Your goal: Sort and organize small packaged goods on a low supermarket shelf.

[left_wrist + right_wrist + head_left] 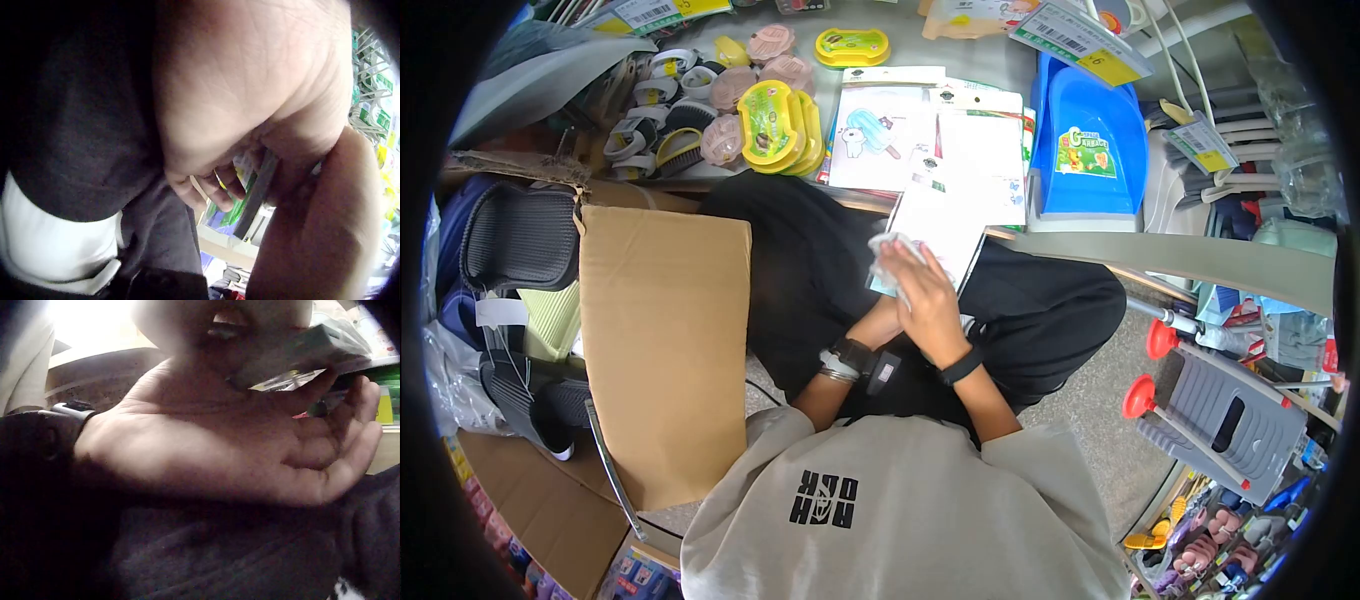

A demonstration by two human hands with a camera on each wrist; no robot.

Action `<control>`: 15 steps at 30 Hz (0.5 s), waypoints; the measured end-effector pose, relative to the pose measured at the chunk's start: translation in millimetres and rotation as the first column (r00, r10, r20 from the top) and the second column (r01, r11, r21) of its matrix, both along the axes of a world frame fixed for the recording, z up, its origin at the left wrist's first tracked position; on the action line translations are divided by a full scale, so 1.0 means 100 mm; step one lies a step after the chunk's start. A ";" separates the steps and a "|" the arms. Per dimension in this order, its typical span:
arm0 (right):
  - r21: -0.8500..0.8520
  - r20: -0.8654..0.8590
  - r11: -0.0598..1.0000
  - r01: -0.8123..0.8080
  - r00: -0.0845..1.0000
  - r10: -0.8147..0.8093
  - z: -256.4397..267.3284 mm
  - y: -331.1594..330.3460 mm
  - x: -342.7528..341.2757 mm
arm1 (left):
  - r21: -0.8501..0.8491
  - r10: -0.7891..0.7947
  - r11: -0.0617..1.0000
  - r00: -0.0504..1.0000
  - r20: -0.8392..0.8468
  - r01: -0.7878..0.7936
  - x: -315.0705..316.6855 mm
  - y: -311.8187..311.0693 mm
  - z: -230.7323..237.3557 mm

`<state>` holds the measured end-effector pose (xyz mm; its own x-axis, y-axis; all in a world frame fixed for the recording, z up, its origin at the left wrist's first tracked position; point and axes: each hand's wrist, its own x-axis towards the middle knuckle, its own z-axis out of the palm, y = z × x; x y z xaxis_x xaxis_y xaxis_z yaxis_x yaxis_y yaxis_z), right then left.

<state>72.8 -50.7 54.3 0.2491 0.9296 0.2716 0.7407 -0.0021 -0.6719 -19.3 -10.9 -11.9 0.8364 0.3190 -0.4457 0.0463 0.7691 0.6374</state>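
My left hand [880, 325] lies low between my knees, largely hidden under the other hand in the head view. In the right wrist view it is the palm-up left hand [225, 450], fingers curled up at a flat white packet [940, 220] with a printed header. The packet slants from the shelf edge towards my lap. Over it, my right hand [930, 310] holds a crumpled white cloth [892, 252] against the packet's lower end, fingers slightly blurred. The left wrist view shows a dark packet edge [257, 197] between the hands.
Similar flat packs [880, 130] lie on the shelf, beside a blue dustpan [1095, 140]. Yellow-green oval boxes [770, 125] and small brushes [680, 145] stand at left. A cardboard flap [665, 350] rises beside my left arm; a grey folding stool [1230, 420] stands at right.
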 end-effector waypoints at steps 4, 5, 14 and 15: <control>-0.022 -0.043 0.998 -0.056 0.998 0.055 0.03 -0.16 -0.11 | 0.285 -0.199 0.934 0.976 -0.090 0.217 -0.19 -0.01 -0.17; -0.034 -0.072 0.995 -0.089 0.994 0.087 0.05 -0.18 -0.11 | 0.348 -0.203 0.909 0.973 -0.105 0.227 -0.23 -0.04 -0.27; -0.125 -0.818 0.991 -0.043 0.570 -0.079 0.22 -0.31 0.04 | 0.176 0.008 0.984 0.999 -0.039 -0.001 -0.13 -0.15 -0.49; -0.156 -0.861 0.987 0.042 0.484 -0.157 0.26 -0.33 0.05 | 0.330 0.078 0.942 0.995 -0.060 -0.053 -0.08 -0.12 -0.37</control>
<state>77.4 -83.8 80.6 0.3968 0.8891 -0.2281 -0.2284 -0.1451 -0.9627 -26.8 -22.6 -48.7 0.7787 0.5106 -0.3647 0.0574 0.5208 0.8517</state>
